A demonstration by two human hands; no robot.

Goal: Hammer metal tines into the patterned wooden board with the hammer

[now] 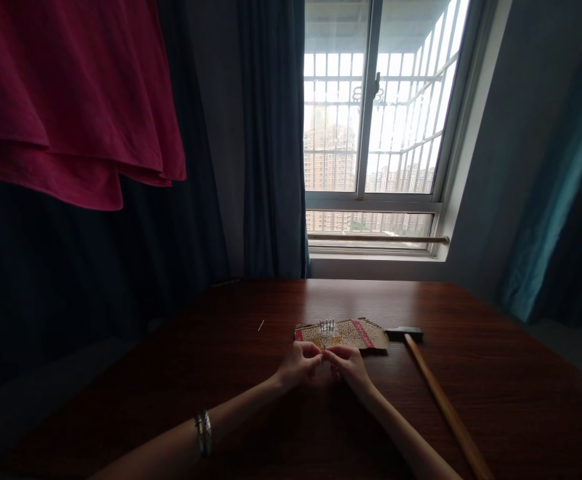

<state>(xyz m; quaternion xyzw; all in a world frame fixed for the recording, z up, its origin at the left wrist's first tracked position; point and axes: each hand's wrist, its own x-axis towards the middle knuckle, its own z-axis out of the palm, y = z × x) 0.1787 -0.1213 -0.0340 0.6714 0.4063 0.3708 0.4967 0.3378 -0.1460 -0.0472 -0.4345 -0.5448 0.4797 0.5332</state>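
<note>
My left hand (301, 360) and my right hand (348, 365) meet at the fingertips just in front of a piece of cardboard (345, 330). Both are closed in a pinch on a small, thin upright thing that looks like a nail (324, 349); the fingers mostly cover it. The cardboard lies flat, pitted with many small holes and marked by red bands. Several nails (327, 326) stand upright in a cluster on it. To its right rests a hammer with a dark head (405, 333) and a long wooden handle (441, 393).
A single thin nail-like piece (261, 325) lies on the brown wooden table (211, 360), left of the cardboard. The hammer handle runs toward the near right edge. Beyond the table are a barred window (371, 133) and dark curtains (273, 133). A pink cloth (81, 87) hangs at upper left.
</note>
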